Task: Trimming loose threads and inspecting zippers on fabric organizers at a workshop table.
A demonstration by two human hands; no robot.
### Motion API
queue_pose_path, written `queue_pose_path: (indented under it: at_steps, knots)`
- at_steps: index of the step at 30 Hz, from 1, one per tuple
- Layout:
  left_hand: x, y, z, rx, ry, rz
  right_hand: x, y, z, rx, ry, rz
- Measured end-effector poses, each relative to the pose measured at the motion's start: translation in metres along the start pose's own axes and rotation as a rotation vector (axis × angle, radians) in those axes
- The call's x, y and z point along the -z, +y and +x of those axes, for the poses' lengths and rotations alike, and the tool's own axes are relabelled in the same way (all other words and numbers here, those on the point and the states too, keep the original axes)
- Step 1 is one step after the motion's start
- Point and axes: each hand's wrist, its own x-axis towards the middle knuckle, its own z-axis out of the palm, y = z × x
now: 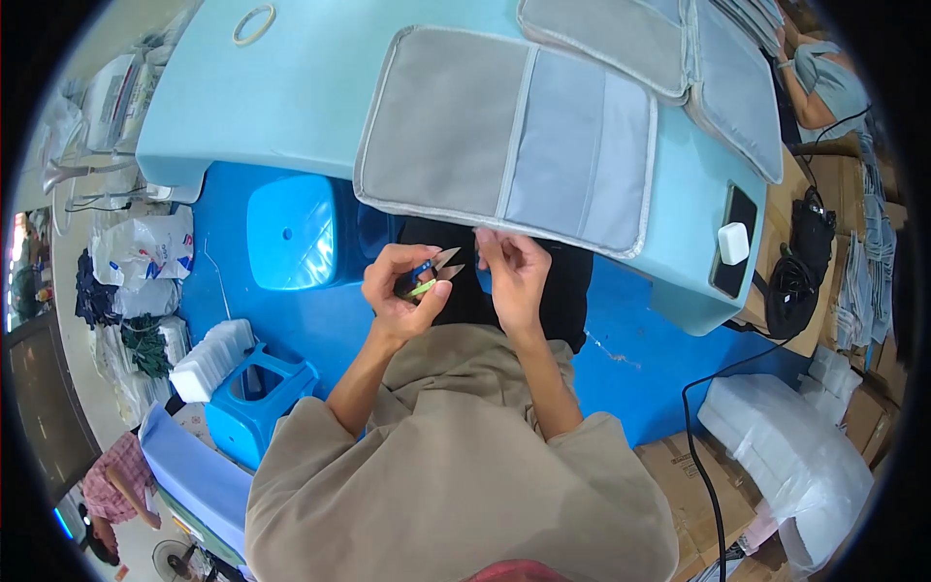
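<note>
My left hand [396, 301] is closed around a pair of thread snips [423, 281] with blue and green on the handles. Their two pointed blades stand apart, aimed toward my right hand [516, 276]. That hand is curled, thumb and forefinger pinched together just below the near edge of a flat fabric case [448, 121]. What the pinch holds is too small to make out. The case is grey on one half and pale blue with a pocket band on the other, bordered by light piping. It lies on the light-blue table, its near edge reaching over the table's front.
More grey-blue cases [621, 39] lie at the table's back right. A phone [734, 241] with a white earbud case [734, 243] rests near the right edge. A tape ring [254, 24] sits far left. Blue stools [289, 233] stand at left; a black cable [690, 427] hangs at right.
</note>
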Motion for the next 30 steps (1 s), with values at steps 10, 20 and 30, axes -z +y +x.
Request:
queue_pose_path:
  at_steps: [10,20,30]
  knots:
    - [0.045,0.042,0.164,-0.130,0.183,0.765,0.088,0.030,-0.031,-0.113,0.039,-0.282]
    - [0.053,0.005,0.172,-0.232,0.124,0.934,0.177,0.054,-0.042,0.413,-0.104,-1.025]
    - [-0.007,0.044,0.048,-0.069,0.136,-0.011,0.173,0.056,-0.026,0.440,-0.264,-1.089]
